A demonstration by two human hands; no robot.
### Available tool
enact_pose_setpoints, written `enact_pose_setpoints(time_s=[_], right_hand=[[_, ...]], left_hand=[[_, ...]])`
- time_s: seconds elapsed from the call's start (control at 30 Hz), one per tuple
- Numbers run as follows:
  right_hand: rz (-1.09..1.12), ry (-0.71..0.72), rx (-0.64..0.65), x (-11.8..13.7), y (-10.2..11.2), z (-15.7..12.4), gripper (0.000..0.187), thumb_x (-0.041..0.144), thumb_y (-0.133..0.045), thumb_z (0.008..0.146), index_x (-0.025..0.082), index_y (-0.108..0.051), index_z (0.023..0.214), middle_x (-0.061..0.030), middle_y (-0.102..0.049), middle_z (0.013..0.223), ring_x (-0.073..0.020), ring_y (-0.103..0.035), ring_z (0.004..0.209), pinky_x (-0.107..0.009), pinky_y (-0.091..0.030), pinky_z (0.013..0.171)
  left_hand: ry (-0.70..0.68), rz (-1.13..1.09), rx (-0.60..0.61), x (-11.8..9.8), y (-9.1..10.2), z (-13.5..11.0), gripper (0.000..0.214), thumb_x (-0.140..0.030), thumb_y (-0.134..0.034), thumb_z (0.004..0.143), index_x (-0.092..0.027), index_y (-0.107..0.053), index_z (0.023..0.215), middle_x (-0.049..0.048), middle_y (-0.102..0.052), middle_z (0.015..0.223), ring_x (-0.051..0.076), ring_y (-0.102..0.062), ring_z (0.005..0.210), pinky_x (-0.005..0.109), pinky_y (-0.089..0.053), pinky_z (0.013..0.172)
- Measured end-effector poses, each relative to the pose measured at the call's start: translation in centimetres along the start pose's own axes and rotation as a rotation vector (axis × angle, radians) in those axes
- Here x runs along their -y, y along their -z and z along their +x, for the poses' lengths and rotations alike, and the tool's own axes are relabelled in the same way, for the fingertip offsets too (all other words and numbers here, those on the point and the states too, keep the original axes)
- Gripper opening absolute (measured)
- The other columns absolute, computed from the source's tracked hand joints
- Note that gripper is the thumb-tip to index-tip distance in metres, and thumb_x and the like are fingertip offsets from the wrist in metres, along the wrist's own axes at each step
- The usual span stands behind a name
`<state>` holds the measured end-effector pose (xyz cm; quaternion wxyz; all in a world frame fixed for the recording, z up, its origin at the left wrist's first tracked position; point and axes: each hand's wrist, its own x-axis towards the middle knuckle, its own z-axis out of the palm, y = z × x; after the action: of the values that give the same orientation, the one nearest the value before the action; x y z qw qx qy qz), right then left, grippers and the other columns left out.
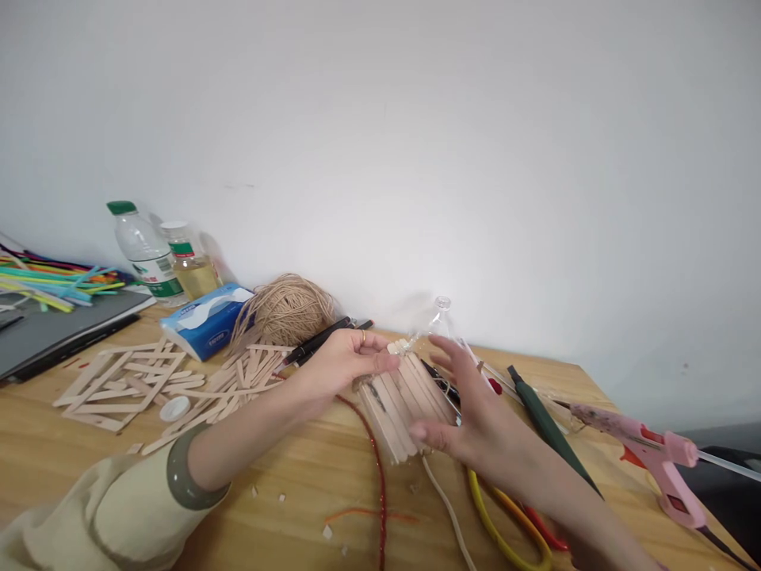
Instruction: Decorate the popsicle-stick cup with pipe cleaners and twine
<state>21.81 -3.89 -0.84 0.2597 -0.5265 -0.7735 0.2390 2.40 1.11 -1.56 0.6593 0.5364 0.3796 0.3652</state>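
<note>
Centre frame: bottle [441, 317] clad in sticks [389, 412], pinched at upper edge by left hand [342, 365], right hand [469, 420] spread open against sticks. Bare table [285, 507] below; glue gun [648, 456] near right edge.

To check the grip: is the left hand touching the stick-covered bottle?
Touching. In the head view, the left hand rests its fingertips on the stick-covered bottle.

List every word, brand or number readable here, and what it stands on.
Nothing is legible.
Clear plastic water bottle with green cap: label too blurred.
Small clear bottle of yellow liquid: green label blurred.
Blue tissue pack: white print blurred.
Stick-clad clear bottle in left hand: no print seen.
</note>
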Motion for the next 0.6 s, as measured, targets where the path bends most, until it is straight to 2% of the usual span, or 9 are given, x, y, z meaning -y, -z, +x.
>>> enact_pose_setpoints(time_s=[0.17,0.23,0.3,0.4,0.6], right_hand=[[0.174,-0.142,0.015,-0.4,-1.0,0.7,0.082,0.04,-0.068,0.07,0.026,-0.019,0.134,-0.0099,-0.05,0.124,-0.0252,-0.048,0.117,-0.045,-0.038,0.099],[0.298,-0.146,0.033,-0.7,-1.0,1.0,0.079,0.037,-0.067,0.071,0.025,-0.019,0.133,-0.0096,-0.052,0.122,-0.0229,-0.05,0.116,-0.042,-0.039,0.099],[0.366,-0.12,0.027,-1.0,-1.1,1.2,0.074,0.035,-0.065,0.073,0.024,-0.021,0.132,-0.0098,-0.05,0.125,-0.0214,-0.047,0.119,-0.041,-0.035,0.103],[0.344,-0.061,-0.017,-1.5,-1.2,1.4,0.065,0.033,-0.064,0.074,0.025,-0.028,0.128,-0.0088,-0.043,0.133,-0.0208,-0.037,0.128,-0.041,-0.027,0.109],[0.279,-0.009,-0.041,-2.2,-1.6,1.4,0.058,0.035,-0.064,0.076,0.027,-0.034,0.125,-0.0072,-0.041,0.135,-0.0231,-0.034,0.13,-0.044,-0.025,0.11]], left_hand=[[0.046,-0.166,0.01,-0.4,0.0,-0.7,0.031,-0.041,-0.074,0.064,-0.014,-0.07,0.08,0.0032,-0.068,0.079,0.013,-0.06,0.072,0.025,-0.045,0.068],[0.061,-0.162,0.09,-0.7,0.1,-0.8,0.029,-0.031,-0.074,0.064,-0.015,-0.071,0.089,0.0051,-0.07,0.088,0.015,-0.061,0.082,0.027,-0.045,0.075],[0.027,-0.138,0.212,-1.0,0.1,-0.7,0.035,-0.013,-0.071,0.062,-0.017,-0.069,0.097,0.0059,-0.07,0.098,0.017,-0.06,0.094,0.027,-0.043,0.081],[-0.042,-0.11,0.264,-1.1,0.0,-0.5,0.048,0.001,-0.063,0.058,-0.017,-0.068,0.102,0.0069,-0.067,0.112,0.019,-0.056,0.108,0.027,-0.042,0.085],[-0.047,-0.102,0.246,-0.8,-0.1,-0.3,0.048,-0.001,-0.064,0.059,-0.013,-0.066,0.105,0.0104,-0.069,0.107,0.022,-0.06,0.104,0.03,-0.044,0.085]])
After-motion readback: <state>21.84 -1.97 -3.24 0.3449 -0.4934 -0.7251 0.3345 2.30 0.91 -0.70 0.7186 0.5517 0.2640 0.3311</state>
